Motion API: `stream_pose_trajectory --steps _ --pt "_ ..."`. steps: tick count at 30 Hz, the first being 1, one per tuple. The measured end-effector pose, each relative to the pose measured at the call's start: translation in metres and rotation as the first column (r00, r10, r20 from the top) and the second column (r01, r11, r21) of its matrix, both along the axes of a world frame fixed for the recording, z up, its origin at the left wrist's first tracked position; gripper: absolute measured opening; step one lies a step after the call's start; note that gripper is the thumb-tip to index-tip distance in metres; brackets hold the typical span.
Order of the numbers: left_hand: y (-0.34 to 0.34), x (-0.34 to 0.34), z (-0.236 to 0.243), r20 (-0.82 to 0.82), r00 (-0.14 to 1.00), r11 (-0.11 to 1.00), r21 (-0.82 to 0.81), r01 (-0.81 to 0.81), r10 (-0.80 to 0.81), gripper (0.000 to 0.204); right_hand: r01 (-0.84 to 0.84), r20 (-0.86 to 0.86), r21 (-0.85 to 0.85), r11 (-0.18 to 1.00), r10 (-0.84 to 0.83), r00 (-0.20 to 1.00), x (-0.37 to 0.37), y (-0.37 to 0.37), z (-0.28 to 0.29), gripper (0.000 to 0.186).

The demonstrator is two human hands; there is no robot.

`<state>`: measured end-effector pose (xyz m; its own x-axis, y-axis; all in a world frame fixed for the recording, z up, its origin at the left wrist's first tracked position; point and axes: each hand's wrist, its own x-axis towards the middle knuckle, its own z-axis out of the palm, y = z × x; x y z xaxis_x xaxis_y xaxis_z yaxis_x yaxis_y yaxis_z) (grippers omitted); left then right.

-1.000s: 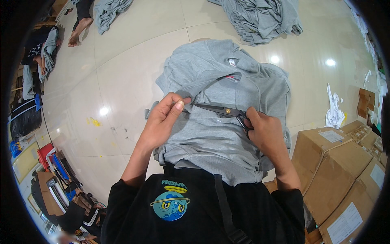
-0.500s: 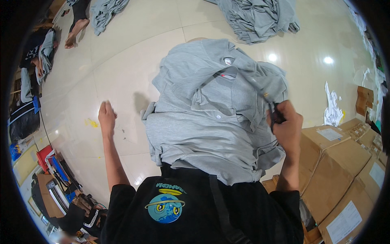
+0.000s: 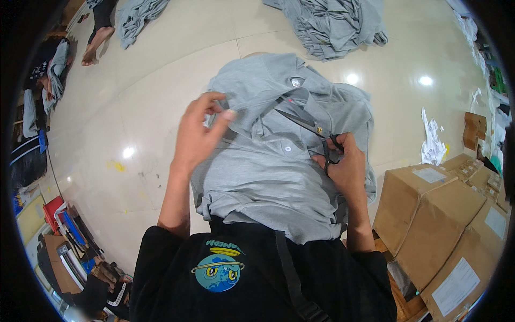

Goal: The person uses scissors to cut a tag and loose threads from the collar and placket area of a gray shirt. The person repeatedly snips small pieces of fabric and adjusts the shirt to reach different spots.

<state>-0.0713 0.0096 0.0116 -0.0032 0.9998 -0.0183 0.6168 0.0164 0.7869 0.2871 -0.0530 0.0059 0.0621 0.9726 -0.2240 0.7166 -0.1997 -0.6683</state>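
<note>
A pile of light grey collared shirts (image 3: 268,198) lies in front of me, with a small button, collar labels and a placket showing. My right hand (image 3: 343,161) holds black scissors (image 3: 303,121) with a brass pivot, their blades lying over the collar opening and pointing up-left. My left hand (image 3: 204,126) is at the upper left of the pile, thumb and fingers apart, just over or on the fabric; whether it touches cannot be seen clearly.
Large cardboard boxes (image 3: 407,214) and white scraps (image 3: 432,145) lie at the right. More grey garments (image 3: 332,27) are at the top. A co-worker's bare foot (image 3: 96,45) and another person's arm with fabric (image 3: 51,80) are at upper left. Assorted items (image 3: 70,231) crowd the lower left.
My left hand left the fabric, dropped out to the left, then came back higher over the pile. My right hand swung the scissors rightward, then back left toward the collar opening.
</note>
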Motion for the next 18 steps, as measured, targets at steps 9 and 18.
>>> stream_pose_trajectory --steps 9,18 --pt "0.021 0.037 0.010 0.042 0.992 0.988 -0.094 0.123 -0.119 0.027 0.519 -0.502 -0.033 0.854 -0.463 0.730 0.028 0.005 -0.015 0.029" --pt "0.018 0.044 0.002 0.200 0.979 1.000 -0.011 -0.029 0.031 0.021 0.686 -0.750 -0.140 0.714 -0.529 0.396 0.040 0.023 -0.021 0.027"
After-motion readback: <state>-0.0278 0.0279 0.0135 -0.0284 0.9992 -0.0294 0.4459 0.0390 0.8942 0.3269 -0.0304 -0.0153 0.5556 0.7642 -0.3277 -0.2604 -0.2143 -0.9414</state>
